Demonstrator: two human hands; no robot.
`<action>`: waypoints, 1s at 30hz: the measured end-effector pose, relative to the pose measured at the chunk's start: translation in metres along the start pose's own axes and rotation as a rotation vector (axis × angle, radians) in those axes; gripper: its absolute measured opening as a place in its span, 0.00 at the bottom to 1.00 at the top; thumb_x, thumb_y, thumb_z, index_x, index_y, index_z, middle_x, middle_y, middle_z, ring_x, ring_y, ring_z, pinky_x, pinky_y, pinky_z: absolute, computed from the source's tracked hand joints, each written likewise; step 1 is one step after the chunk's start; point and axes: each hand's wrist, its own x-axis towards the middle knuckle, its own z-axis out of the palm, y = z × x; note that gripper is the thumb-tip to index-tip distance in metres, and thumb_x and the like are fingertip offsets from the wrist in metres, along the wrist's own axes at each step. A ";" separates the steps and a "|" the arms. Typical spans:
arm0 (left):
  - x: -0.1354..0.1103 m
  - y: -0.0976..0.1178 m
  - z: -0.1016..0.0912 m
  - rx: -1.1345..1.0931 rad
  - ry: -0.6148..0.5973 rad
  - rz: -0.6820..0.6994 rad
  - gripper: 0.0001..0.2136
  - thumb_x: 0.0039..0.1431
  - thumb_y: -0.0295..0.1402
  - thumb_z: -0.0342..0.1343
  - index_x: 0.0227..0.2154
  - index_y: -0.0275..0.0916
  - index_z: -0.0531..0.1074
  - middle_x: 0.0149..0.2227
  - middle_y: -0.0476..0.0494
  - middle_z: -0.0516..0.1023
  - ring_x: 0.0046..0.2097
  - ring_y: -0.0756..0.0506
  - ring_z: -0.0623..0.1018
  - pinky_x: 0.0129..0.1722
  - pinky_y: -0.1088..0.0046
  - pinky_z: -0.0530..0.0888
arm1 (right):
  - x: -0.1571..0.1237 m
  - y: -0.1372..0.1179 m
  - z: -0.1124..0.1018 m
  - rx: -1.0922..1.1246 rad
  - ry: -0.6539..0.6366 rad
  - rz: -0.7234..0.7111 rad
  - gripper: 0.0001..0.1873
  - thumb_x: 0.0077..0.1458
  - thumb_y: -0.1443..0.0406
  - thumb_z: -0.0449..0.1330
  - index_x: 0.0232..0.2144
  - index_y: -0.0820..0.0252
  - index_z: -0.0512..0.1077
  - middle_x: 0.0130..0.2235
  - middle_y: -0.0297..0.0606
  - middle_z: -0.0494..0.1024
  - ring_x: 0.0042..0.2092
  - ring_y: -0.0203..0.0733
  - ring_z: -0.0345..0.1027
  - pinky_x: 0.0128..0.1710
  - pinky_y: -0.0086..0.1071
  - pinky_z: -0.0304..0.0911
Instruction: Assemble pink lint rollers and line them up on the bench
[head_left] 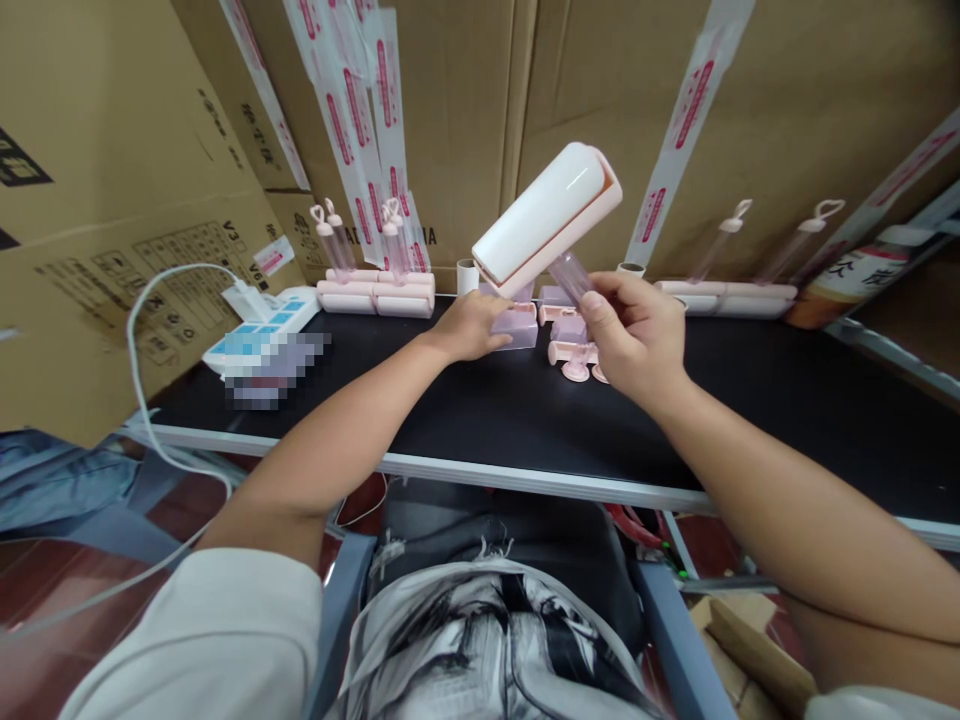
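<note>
My right hand [634, 335] is closed round the clear pink handle of a lint roller [547, 218], which it holds tilted above the black table [487, 410]; the roller's white drum in its pink cover points up and to the right. Lower down, my left hand [471, 325] rests on the table with its fingers curled on a small pale pink cover piece [519, 326]. Several loose pink parts [574, 352] lie just under and in front of my right hand.
Finished pink rollers stand in rows at the back left [375, 285] and back right [724, 290]. A white power strip [262, 335] with its cable lies at the table's left end. Cardboard boxes [465, 110] wall the back and left. White paper cores [467, 275] stand near the rollers.
</note>
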 end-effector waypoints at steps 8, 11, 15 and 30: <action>-0.006 -0.001 -0.017 -0.166 -0.051 -0.163 0.31 0.53 0.43 0.75 0.61 0.46 0.81 0.59 0.41 0.86 0.61 0.33 0.83 0.63 0.59 0.78 | -0.002 0.002 0.000 0.003 -0.045 -0.005 0.21 0.71 0.46 0.62 0.46 0.54 0.84 0.37 0.41 0.86 0.35 0.49 0.78 0.37 0.43 0.73; -0.002 -0.020 -0.029 -0.445 0.152 -0.151 0.26 0.53 0.45 0.75 0.53 0.40 0.81 0.52 0.38 0.88 0.55 0.34 0.84 0.57 0.59 0.81 | -0.001 0.000 -0.001 -0.033 -0.071 -0.026 0.21 0.71 0.47 0.62 0.46 0.54 0.84 0.36 0.41 0.85 0.35 0.48 0.77 0.37 0.43 0.71; 0.000 -0.038 -0.052 -0.812 0.396 -0.249 0.25 0.60 0.51 0.69 0.51 0.39 0.77 0.43 0.42 0.87 0.41 0.41 0.85 0.43 0.64 0.82 | 0.001 -0.003 -0.001 -0.110 -0.171 -0.047 0.19 0.71 0.51 0.61 0.44 0.57 0.85 0.35 0.42 0.85 0.34 0.48 0.76 0.38 0.42 0.69; -0.005 -0.032 -0.058 -1.035 0.348 -0.087 0.39 0.46 0.59 0.78 0.53 0.40 0.73 0.50 0.40 0.87 0.52 0.39 0.86 0.52 0.65 0.81 | 0.001 0.002 0.004 -0.132 -0.258 0.139 0.17 0.68 0.53 0.62 0.42 0.59 0.85 0.35 0.41 0.86 0.34 0.46 0.75 0.37 0.39 0.65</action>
